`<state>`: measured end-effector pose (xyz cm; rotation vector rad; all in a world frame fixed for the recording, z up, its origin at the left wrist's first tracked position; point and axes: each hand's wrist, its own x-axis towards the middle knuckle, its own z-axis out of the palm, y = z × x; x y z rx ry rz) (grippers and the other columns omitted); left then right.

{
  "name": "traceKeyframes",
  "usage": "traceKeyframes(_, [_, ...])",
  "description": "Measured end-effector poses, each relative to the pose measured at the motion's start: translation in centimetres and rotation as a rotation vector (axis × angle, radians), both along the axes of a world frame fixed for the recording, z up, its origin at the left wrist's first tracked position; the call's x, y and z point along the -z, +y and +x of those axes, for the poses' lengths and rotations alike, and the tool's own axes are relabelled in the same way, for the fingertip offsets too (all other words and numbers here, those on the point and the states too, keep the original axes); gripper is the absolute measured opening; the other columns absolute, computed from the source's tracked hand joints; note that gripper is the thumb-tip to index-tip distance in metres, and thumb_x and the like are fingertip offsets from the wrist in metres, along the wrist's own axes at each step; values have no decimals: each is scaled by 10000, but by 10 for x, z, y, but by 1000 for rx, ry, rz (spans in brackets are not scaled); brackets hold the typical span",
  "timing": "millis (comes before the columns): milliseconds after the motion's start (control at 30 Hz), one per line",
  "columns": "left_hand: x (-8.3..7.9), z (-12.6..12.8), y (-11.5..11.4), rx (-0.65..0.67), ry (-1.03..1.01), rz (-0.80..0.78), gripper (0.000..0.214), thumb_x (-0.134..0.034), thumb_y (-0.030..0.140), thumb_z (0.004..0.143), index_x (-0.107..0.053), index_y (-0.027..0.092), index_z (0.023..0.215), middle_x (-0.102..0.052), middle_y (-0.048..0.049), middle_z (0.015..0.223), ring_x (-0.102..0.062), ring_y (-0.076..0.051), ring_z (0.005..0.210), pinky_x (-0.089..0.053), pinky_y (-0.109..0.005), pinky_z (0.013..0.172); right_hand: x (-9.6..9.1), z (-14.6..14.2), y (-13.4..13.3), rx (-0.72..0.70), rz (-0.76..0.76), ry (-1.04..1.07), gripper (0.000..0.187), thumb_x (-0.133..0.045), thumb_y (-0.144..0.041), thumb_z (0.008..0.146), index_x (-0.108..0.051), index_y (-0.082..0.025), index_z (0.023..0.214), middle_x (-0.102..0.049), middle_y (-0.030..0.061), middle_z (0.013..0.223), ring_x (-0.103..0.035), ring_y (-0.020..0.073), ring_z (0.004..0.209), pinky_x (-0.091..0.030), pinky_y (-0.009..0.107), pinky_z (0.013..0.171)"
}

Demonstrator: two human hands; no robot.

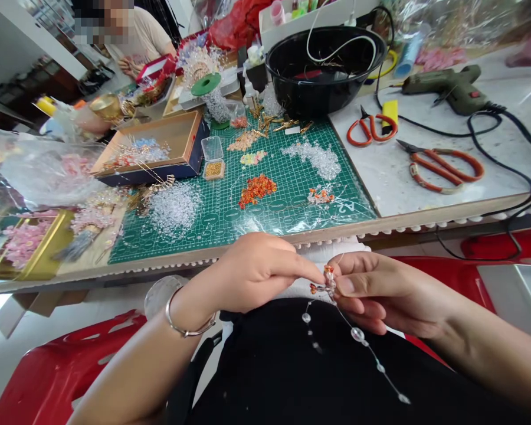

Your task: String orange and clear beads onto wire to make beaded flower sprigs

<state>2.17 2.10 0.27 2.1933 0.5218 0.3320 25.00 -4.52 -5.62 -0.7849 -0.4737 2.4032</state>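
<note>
My left hand (256, 271) and my right hand (380, 292) meet over my lap, below the table's front edge. Both pinch a small cluster of orange and clear beads (326, 282) between fingertips. From the cluster a thin wire with clear beads (357, 334) trails down across my black clothing. A silver bangle (188, 324) circles my left wrist. On the green cutting mat (292, 189) above lie piles of orange beads (256, 189) and clear beads (174, 206).
Two orange-handled scissors (371, 128) (445, 168), a green glue gun (451, 88) with black cord and a black bowl (325, 65) are on the right. Boxes of beads (154, 147) stand left. Another person (133, 35) works at the far left. Red stools (57, 378) flank me.
</note>
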Motion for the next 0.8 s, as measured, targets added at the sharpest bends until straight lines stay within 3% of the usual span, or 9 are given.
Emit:
traceKeyframes(100, [17,3,-7,-168,-70,-438,93,-614,245,943,-679,211,1000,-469,50,617,-409,-102,555,-319,-250,573,-2,1,1,17,25,16,221,-875,-306,715,-717,-153,740,-586,-23,542,-367,23,375,-390,146,360])
traceKeyframes(167, [30,7,-13,-268,-147,-800,174,-717,326,875,-615,200,937,-377,72,606,-323,-87,533,-270,-242,540,-5,-1,1,49,50,7,221,-881,-312,712,-724,-161,752,-596,-21,544,-372,25,376,-380,148,360])
traceKeyframes(233, [43,14,-21,-311,-213,-1101,288,-800,334,784,-566,189,867,-401,69,612,-290,-72,527,-224,-237,524,-8,-4,1,91,79,-17,236,-894,-327,705,-727,-165,746,-605,-19,545,-396,31,383,-386,153,370])
traceKeyframes(333, [52,25,-32,-353,-238,-1320,355,-854,304,702,-545,183,827,-429,68,609,-253,-54,507,-156,-237,497,-10,-9,-2,180,131,-94,240,-903,-340,713,-735,-172,735,-618,-24,553,-447,37,407,-416,156,405])
traceKeyframes(433, [46,30,-38,-454,-285,-1173,292,-814,332,764,-588,170,855,-542,26,692,-413,-77,587,-285,-222,552,-12,-12,-3,283,177,-194,211,-882,-345,755,-741,-189,735,-625,-37,566,-506,46,440,-431,153,440])
traceKeyframes(533, [36,28,-40,-573,-253,-858,207,-708,357,874,-667,175,963,-660,-29,837,-572,-145,769,-402,-256,673,-14,-12,-2,319,201,-257,217,-861,-361,776,-740,-195,706,-657,-25,606,-549,64,453,-462,186,472])
traceKeyframes(667, [29,22,-41,-592,-75,-448,233,-630,309,928,-747,193,1092,-742,-61,952,-651,-206,886,-446,-288,727,-21,-10,-3,275,203,-291,233,-845,-382,789,-753,-189,696,-701,8,652,-628,103,494,-530,231,541])
traceKeyframes(733, [28,22,-42,-596,-71,-393,245,-613,267,933,-757,190,1116,-763,-63,983,-672,-206,900,-466,-295,778,-23,-8,-5,255,194,-295,237,-838,-399,795,-761,-184,733,-726,20,691,-677,121,537,-556,233,576])
traceKeyframes(800, [30,24,-42,-616,-132,-448,217,-627,252,923,-772,180,1068,-770,-61,986,-676,-195,906,-472,-291,821,-24,-7,-6,232,195,-308,244,-829,-417,801,-758,-184,816,-747,25,741,-714,137,582,-570,234,600])
